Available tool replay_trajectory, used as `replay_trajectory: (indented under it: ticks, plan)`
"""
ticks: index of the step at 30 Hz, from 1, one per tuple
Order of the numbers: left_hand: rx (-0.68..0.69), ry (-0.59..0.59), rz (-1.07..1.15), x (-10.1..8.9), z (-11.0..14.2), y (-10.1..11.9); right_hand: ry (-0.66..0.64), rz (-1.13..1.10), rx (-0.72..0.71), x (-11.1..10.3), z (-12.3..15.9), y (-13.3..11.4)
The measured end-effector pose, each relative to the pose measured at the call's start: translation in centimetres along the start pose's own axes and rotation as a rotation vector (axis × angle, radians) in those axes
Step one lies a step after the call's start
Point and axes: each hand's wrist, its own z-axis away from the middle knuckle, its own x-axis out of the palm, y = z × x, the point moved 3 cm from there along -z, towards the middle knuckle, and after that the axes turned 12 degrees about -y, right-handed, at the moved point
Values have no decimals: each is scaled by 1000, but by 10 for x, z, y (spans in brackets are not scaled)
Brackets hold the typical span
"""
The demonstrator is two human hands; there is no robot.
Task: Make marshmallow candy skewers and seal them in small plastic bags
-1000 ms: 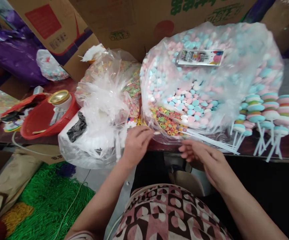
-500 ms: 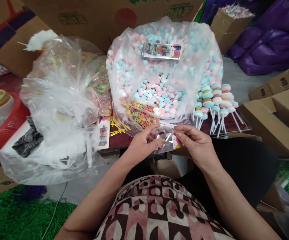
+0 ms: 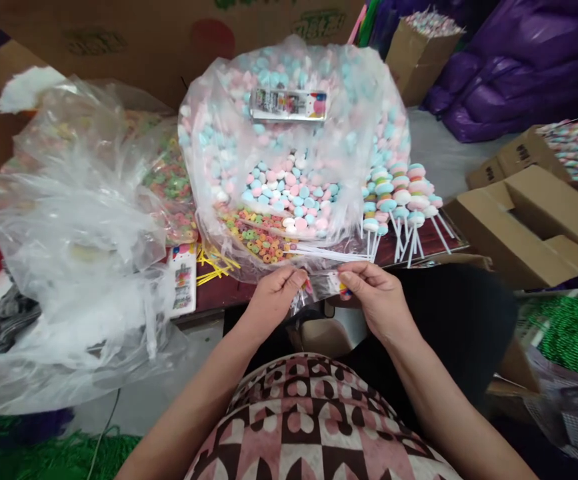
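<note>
My left hand (image 3: 275,295) and my right hand (image 3: 373,297) are both closed on a small clear wrapper (image 3: 321,285) with a colourful printed edge, held stretched between them at the table's front edge. Just beyond it lies a big clear bag (image 3: 289,153) of pink, blue and white candy discs, with colourful candy rings (image 3: 256,238) and white sticks (image 3: 336,254) at its mouth. Finished candy lollipops (image 3: 403,195) lie in a row to the right of the bag.
A crumpled clear bag (image 3: 76,220) fills the left side, with a printed wrapper pack (image 3: 183,279) and yellow ties (image 3: 213,263) beside it. Open cardboard boxes (image 3: 523,220) stand at the right, purple bags (image 3: 513,60) behind them. Green netting (image 3: 569,327) lies at the right.
My hands came together from apart and took hold of the clear wrapper, then pulled it out between them. The view swung to the right.
</note>
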Motion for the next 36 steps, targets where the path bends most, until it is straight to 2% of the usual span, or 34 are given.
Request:
replay_trajectory:
  ticks: [3,5,9,12,15,17,20,23,25,27,30,33,36]
  plan:
    - [-44,-112,262,7,-1,-2,32,80,-45,1,0,-3]
    - [-92,-156,299,9,-2,-3,46,150,-71,1,0,-5]
    - [-81,-87,196,6,-9,-3,74,302,-131,2,-2,-10]
    - [-67,-25,185,5,-17,-4,54,429,-227,-3,-6,-22]
    - [-33,24,284,5,-24,-6,97,582,-308,-24,-14,-41]
    - [-6,60,375,5,-26,-8,228,715,-311,-47,-22,-56]
    - [21,91,490,6,-26,-9,403,1067,-204,-75,-37,-75]
    - [38,90,587,8,-25,-7,413,1357,48,-85,-53,-81]
    - [46,106,646,8,-24,-4,390,1447,156,-85,-60,-82]
    - [50,126,697,8,-24,-2,413,1456,168,-85,-63,-82]
    - [43,119,754,6,-23,-1,494,1309,64,-90,-62,-81]
    - [48,96,807,4,-23,-4,517,998,-112,-96,-54,-75]
    - [75,73,842,-1,-24,-7,440,648,-250,-95,-37,-66]
